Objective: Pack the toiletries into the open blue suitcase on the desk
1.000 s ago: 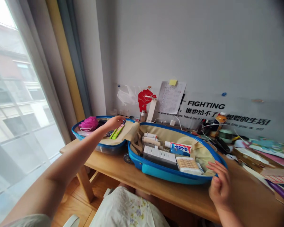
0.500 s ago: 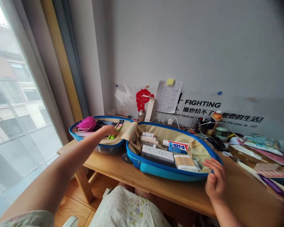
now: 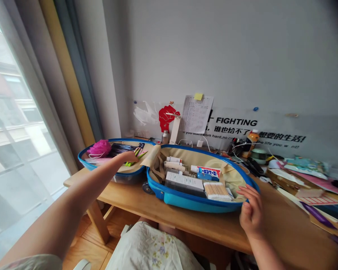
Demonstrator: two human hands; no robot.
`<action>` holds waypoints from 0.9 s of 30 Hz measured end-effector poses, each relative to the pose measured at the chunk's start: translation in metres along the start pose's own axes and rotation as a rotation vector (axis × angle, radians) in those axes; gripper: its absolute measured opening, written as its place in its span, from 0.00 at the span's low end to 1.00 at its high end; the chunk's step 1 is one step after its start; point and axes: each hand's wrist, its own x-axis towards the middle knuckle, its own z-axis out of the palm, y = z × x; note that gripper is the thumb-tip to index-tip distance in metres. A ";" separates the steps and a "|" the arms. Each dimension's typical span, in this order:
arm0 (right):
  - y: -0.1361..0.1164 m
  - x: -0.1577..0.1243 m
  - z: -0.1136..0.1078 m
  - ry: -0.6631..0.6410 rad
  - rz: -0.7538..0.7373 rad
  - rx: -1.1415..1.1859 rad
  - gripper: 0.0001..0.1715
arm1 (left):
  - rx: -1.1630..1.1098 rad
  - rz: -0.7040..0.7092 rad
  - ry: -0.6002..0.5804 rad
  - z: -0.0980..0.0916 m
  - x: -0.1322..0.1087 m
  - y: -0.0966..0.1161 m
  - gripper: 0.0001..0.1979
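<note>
A blue suitcase (image 3: pixel 186 203) lies spread in two halves on a wooden desk. My left hand (image 3: pixel 129 156) reaches down into its left half, beside slim bright-green items (image 3: pixel 142 154). Its fingers are mostly hidden, and whether it grips them I cannot tell. Dark slender packs (image 3: pixel 122 149) and a pink bath puff (image 3: pixel 100 147) lie left of that hand. Over the right half's near right rim rests my right hand (image 3: pixel 252 210), fingers loosely stretched and apart, holding nothing. That half contains cotton swabs (image 3: pixel 216 191), a white box (image 3: pixel 184 180), a toothpaste box (image 3: pixel 204 170) and small tubes (image 3: pixel 174 165).
The wooden desk (image 3: pixel 202 221) carries a bottle with orange contents (image 3: pixel 251 142), a pale green container (image 3: pixel 258 155), a small metallic bottle (image 3: pixel 165 137) and papers at the right. A curtain (image 3: pixel 73 75) and window flank the left side. A paper sheet (image 3: pixel 197 114) hangs on the wall.
The view has shifted slightly, so the scene sits a little further left. At my left hand the green items now lie more spread apart. My right hand stays at the rim.
</note>
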 end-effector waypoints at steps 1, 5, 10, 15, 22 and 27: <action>0.000 0.000 0.000 0.000 0.000 0.001 0.21 | 0.010 -0.029 -0.016 -0.001 -0.003 0.001 0.18; -0.001 0.001 0.000 -0.007 -0.002 -0.005 0.21 | 0.018 -0.065 -0.019 -0.017 -0.017 0.008 0.17; -0.001 0.000 0.000 -0.004 -0.007 -0.013 0.20 | -0.017 0.068 0.135 -0.049 -0.033 0.037 0.17; -0.001 0.000 0.000 -0.003 -0.009 -0.003 0.20 | -0.031 0.360 0.191 -0.048 -0.050 0.099 0.20; -0.002 0.001 0.001 0.009 0.014 0.025 0.21 | 0.092 0.634 0.018 -0.004 -0.064 0.164 0.17; -0.003 0.001 0.000 0.003 0.018 0.023 0.22 | 0.129 0.651 -0.034 0.006 -0.056 0.170 0.13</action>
